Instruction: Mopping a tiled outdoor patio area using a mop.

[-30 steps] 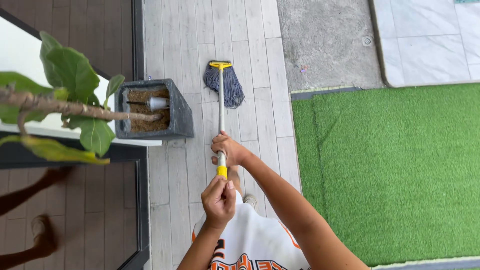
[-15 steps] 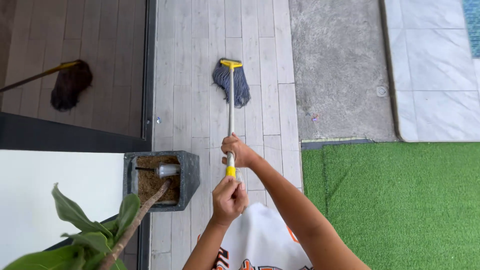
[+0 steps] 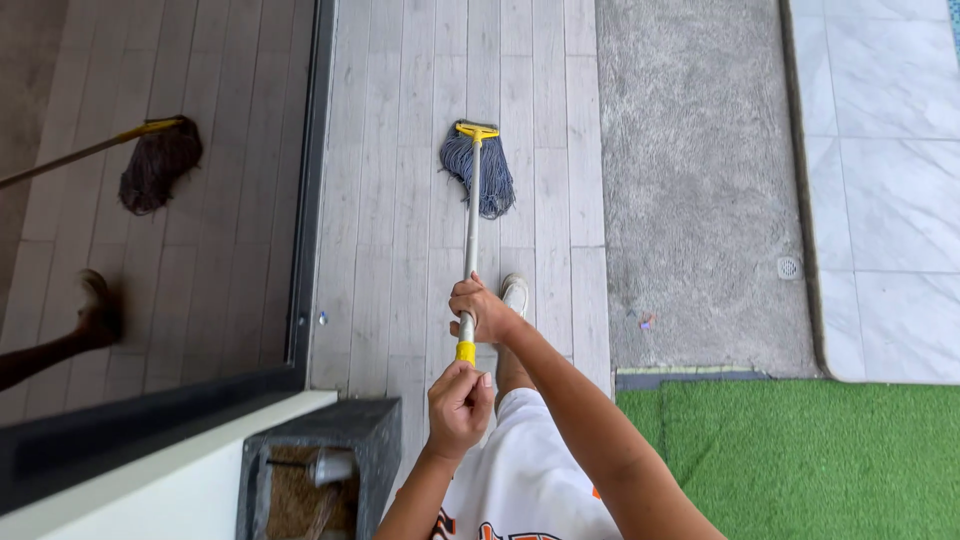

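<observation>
While the blue string mop (image 3: pixel 480 175) rests on the grey plank floor (image 3: pixel 400 200), both hands hold it. The right hand (image 3: pixel 482 310) wraps the metal handle (image 3: pixel 471 220); the left hand (image 3: pixel 458 405) pinches its yellow end (image 3: pixel 465 352).

No packages around you, no labels, no signs, no screens, nothing boxed, wrapped or printed on the decking, the paving or the green turf

It is bright daytime, with soft, even light and no hard shadows. The pale deck boards (image 3: pixel 400 150) and white tiles (image 3: pixel 890 180) look very light. The dark glass (image 3: pixel 150 250) on the left shines like a mirror and shows a dim, blurry copy. The picture is sharp in the middle. Lines lean outward near the edges.
</observation>
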